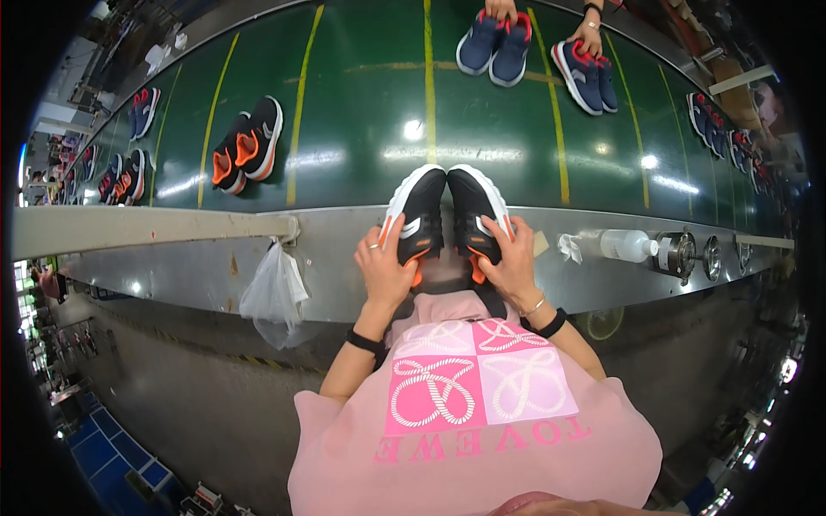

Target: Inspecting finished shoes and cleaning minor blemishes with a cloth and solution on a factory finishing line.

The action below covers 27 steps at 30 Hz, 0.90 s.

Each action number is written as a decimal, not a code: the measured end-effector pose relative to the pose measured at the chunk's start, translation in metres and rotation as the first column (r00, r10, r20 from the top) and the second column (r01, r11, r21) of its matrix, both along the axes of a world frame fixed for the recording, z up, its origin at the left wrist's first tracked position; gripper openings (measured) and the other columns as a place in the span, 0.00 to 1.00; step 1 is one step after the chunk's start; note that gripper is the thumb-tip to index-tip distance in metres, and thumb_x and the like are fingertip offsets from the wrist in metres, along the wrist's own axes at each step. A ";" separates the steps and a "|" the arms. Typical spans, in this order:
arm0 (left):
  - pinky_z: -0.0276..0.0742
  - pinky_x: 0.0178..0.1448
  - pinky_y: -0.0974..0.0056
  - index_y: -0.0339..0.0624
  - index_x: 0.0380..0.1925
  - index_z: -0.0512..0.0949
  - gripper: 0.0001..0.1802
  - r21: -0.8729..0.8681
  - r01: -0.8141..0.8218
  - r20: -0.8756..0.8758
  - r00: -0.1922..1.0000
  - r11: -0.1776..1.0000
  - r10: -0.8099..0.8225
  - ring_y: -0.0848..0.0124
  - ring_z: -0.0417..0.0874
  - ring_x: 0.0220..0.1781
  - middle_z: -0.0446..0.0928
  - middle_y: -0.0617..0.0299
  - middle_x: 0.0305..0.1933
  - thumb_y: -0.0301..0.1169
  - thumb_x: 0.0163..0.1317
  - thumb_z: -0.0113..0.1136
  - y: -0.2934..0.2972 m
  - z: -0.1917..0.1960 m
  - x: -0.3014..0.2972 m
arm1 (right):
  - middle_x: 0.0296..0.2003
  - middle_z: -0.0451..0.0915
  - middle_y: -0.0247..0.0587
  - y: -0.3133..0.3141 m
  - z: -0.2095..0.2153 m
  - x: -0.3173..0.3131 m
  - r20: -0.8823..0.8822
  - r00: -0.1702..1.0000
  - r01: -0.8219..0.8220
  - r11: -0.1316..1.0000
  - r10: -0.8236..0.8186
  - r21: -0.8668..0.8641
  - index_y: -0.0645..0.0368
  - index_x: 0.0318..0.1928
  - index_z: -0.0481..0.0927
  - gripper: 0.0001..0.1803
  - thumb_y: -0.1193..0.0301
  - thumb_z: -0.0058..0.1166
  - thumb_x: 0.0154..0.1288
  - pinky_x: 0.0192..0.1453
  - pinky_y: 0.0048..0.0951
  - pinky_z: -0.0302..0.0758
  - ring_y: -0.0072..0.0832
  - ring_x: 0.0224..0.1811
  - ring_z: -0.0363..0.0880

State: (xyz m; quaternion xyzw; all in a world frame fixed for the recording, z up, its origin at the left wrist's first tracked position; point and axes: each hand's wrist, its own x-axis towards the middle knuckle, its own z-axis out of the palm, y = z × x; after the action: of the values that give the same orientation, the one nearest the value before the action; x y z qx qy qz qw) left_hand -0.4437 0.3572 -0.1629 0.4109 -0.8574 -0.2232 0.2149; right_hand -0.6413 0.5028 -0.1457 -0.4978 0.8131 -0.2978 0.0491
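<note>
Two black sneakers with white soles and orange linings are in my hands, toes pointing away from me over the near edge of the green conveyor belt. My left hand is closed round the heel half of the left sneaker. Gripped the same way, the right sneaker sits in my right hand. Their toes nearly meet, and a gap opens between the heels. Fingers lie along the outer sides of both shoes; my palms hide part of the heels.
A metal ledge runs along the belt, with a white bottle and a metal-lidded jar at right. A plastic bag hangs left. Black-orange sneakers lie on the belt. Across it, another person's hands hold navy sneakers.
</note>
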 end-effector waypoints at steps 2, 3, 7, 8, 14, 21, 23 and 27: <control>0.65 0.62 0.48 0.58 0.70 0.63 0.46 0.120 0.084 0.094 0.991 0.989 -0.096 0.47 0.69 0.59 0.67 0.46 0.61 0.36 0.49 0.71 0.007 -0.014 -0.003 | 0.56 0.66 0.62 -0.001 -0.021 0.000 0.005 0.992 -0.124 0.986 0.124 0.113 0.41 0.65 0.71 0.39 0.61 0.70 0.50 0.61 0.48 0.67 0.56 0.57 0.66; 0.66 0.61 0.47 0.58 0.71 0.61 0.45 0.199 0.114 0.042 0.991 0.973 -0.125 0.45 0.69 0.59 0.66 0.46 0.62 0.39 0.52 0.71 0.011 -0.015 -0.005 | 0.56 0.66 0.62 -0.002 -0.025 0.002 0.006 0.984 -0.176 0.974 0.177 0.142 0.41 0.65 0.70 0.39 0.59 0.70 0.51 0.61 0.48 0.68 0.57 0.56 0.67; 0.68 0.61 0.47 0.52 0.72 0.58 0.44 0.172 0.165 0.094 0.979 0.971 -0.183 0.43 0.71 0.59 0.68 0.42 0.61 0.41 0.57 0.68 0.010 -0.027 0.000 | 0.56 0.67 0.62 -0.001 -0.035 0.001 0.048 0.988 -0.155 0.967 0.148 0.201 0.42 0.67 0.67 0.39 0.57 0.68 0.55 0.61 0.47 0.68 0.57 0.56 0.67; 0.68 0.61 0.48 0.48 0.72 0.57 0.43 0.221 0.149 -0.029 0.989 0.964 -0.146 0.44 0.71 0.58 0.70 0.41 0.60 0.41 0.59 0.66 0.007 -0.032 -0.001 | 0.55 0.67 0.62 0.002 -0.040 -0.002 0.111 0.987 -0.135 0.981 0.120 0.142 0.44 0.68 0.66 0.39 0.56 0.67 0.57 0.61 0.48 0.68 0.57 0.56 0.67; 0.71 0.57 0.54 0.39 0.53 0.78 0.19 0.380 0.054 -0.220 0.975 0.924 0.034 0.50 0.77 0.50 0.78 0.49 0.50 0.40 0.72 0.49 -0.005 -0.067 -0.003 | 0.50 0.72 0.55 0.014 -0.053 -0.017 0.133 0.983 -0.127 0.992 0.126 -0.002 0.54 0.67 0.65 0.34 0.56 0.59 0.65 0.59 0.43 0.69 0.52 0.53 0.71; 0.72 0.55 0.62 0.33 0.48 0.80 0.21 0.492 -0.012 -0.301 0.936 0.871 0.183 0.61 0.79 0.49 0.79 0.53 0.46 0.40 0.75 0.45 -0.003 -0.088 -0.005 | 0.52 0.74 0.55 0.021 -0.066 -0.023 0.173 0.982 -0.069 0.997 0.075 -0.036 0.56 0.66 0.65 0.26 0.62 0.49 0.72 0.59 0.42 0.70 0.50 0.54 0.72; 0.71 0.53 0.65 0.32 0.47 0.81 0.22 0.678 0.022 -0.397 0.852 0.734 0.341 0.69 0.77 0.45 0.79 0.58 0.42 0.40 0.76 0.44 -0.004 -0.102 -0.004 | 0.53 0.74 0.55 0.021 -0.069 -0.020 0.206 0.978 0.024 0.997 -0.010 -0.067 0.57 0.66 0.65 0.25 0.62 0.47 0.73 0.60 0.42 0.69 0.51 0.55 0.73; 0.71 0.50 0.67 0.32 0.45 0.82 0.22 0.718 0.011 -0.391 0.833 0.696 0.391 0.74 0.74 0.41 0.78 0.61 0.39 0.39 0.76 0.43 -0.004 -0.106 -0.004 | 0.54 0.74 0.55 0.022 -0.071 -0.023 0.259 0.965 0.056 0.998 -0.044 -0.039 0.58 0.66 0.65 0.24 0.63 0.45 0.74 0.61 0.41 0.69 0.51 0.56 0.73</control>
State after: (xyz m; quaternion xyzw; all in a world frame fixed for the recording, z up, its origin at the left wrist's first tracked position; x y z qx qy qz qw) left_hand -0.4479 0.3534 -0.2685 0.4752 -0.5698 -0.6049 0.2892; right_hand -0.6645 0.5250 -0.2167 -0.4351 0.8051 -0.3799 0.1353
